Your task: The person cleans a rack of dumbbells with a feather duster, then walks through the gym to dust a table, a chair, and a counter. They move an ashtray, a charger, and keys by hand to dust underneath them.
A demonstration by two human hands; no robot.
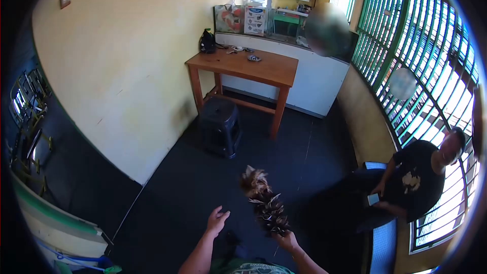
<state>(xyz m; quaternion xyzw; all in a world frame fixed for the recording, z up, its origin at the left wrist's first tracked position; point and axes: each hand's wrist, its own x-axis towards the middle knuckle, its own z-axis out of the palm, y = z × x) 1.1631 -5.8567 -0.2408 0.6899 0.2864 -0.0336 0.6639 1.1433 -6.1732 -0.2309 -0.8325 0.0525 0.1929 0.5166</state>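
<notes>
A feather duster with dark brown feathers and a lighter tan tip points forward and slightly left over the dark floor. My right hand is closed around its near end; the handle itself is hidden by the fingers and feathers. To the left, my left hand is held in the air with its fingers apart and nothing in it. A gap separates this hand from the duster.
Ahead stand a black plastic stool and a wooden table with a black bag and small items. Behind it is a white counter. At right, a person sits on a bench by the green window bars.
</notes>
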